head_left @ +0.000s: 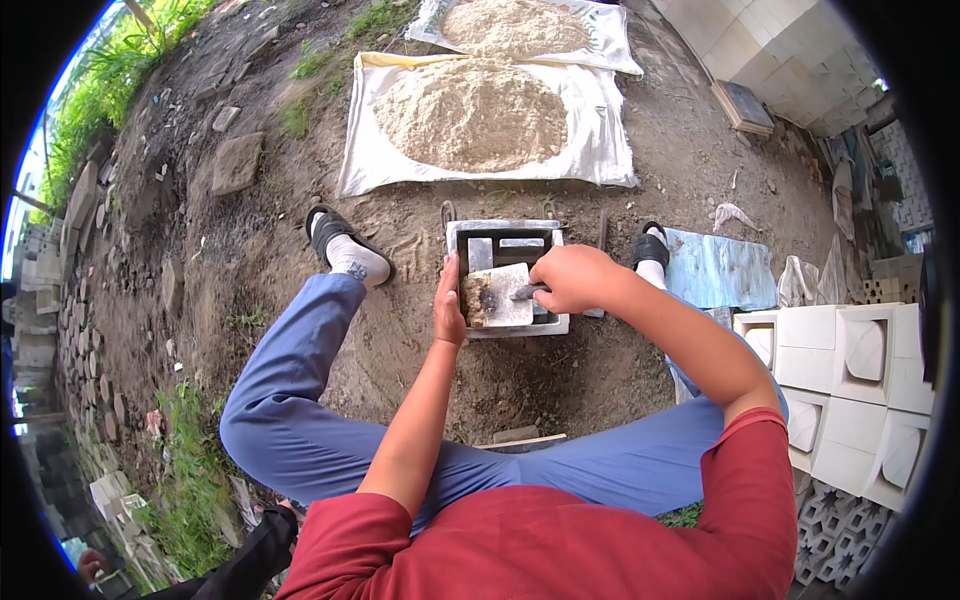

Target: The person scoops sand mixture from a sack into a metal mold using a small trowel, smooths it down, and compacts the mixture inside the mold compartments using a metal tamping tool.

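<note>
Between my feet stands a rectangular metal mold, with grey block-shaped inserts visible inside. My right hand is closed round the handle of a trowel. Its squarish, pale blade lies over the mold's near part and hides what is below. Brownish, sandy material shows at the blade's left side. My left hand rests upright along the mold's left wall, fingers straight and pointing away from me, holding nothing.
Ahead, heaps of sandy material lie on white sacks. A bluish sheet is beside my right foot. Pale hollow blocks are stacked at the right. Another person's dark-clothed leg is at the lower left.
</note>
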Demonstrator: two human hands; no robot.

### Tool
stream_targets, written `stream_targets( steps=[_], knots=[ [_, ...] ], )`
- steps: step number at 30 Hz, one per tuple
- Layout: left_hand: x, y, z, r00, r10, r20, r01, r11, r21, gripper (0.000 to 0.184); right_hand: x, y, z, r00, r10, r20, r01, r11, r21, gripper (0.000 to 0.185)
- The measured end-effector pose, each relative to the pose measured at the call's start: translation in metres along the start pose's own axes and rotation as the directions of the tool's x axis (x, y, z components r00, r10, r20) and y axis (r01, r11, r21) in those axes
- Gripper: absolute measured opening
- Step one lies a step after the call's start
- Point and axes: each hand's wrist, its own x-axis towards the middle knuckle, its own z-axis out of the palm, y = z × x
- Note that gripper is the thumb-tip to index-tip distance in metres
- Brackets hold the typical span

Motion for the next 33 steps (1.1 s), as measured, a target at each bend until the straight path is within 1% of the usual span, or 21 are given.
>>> stream_targets(
  steps=[3,5,9,12,14,17,24,26,30,32,33],
  knots=[
    [0.0,0.0,0.0,1.0,-0.001,0.001,0.001,1.0,0.0,0.07,0.003,-0.003,-0.001,1.0,0.001,0.016,0.0,1.0,-0.03,0.023],
    [0.0,0.0,0.0,1.0,0.0,0.0,0.0,1.0,0.0,0.069,0.007,-0.002,0.0,0.999,-0.005,0.044,0.008,0.998,-0.061,0.03],
    [0.0,0.001,-0.002,1.0,-0.002,-0.004,0.002,1.0,0.003,0.069,0.007,-0.012,-0.008,0.998,0.011,0.058,-0.007,0.997,-0.074,0.029],
    [0.0,0.0,-0.001,1.0,-0.001,-0.009,0.001,1.0,0.002,0.069,0.007,-0.015,-0.013,0.994,0.044,0.1,-0.032,0.992,-0.121,0.028],
    [0.0,0.0,-0.001,1.0,0.0,-0.012,0.0,1.0,0.006,0.068,0.006,-0.014,-0.014,0.997,0.024,0.069,-0.017,0.996,-0.093,0.027],
    [0.0,0.001,-0.002,1.0,-0.002,-0.016,0.002,1.0,0.005,0.068,0.005,-0.022,-0.015,0.996,0.032,0.088,-0.021,0.993,-0.12,0.027],
    [0.001,0.002,-0.003,1.0,0.0,-0.018,0.0,1.0,0.01,0.067,0.01,-0.014,-0.012,0.997,0.044,0.067,-0.036,0.993,-0.115,0.028],
    [0.002,0.001,-0.002,1.0,0.0,-0.019,0.0,1.0,0.01,0.067,0.01,-0.009,-0.011,0.999,0.032,0.037,-0.029,0.996,-0.079,0.03],
    [0.002,0.001,-0.003,1.0,0.0,-0.027,0.0,1.0,0.009,0.066,0.005,-0.008,-0.021,0.999,0.038,0.039,-0.036,0.998,-0.049,0.032],
    [0.001,0.001,-0.003,1.0,-0.002,-0.029,0.002,1.0,0.011,0.066,0.003,0.001,-0.023,0.997,0.028,-0.073,-0.029,1.0,-0.008,0.024],
    [0.001,0.001,-0.003,1.0,-0.001,-0.028,0.002,1.0,0.011,0.066,0.002,0.003,-0.025,0.997,0.028,-0.073,-0.029,1.0,-0.008,0.024]
  ],
)
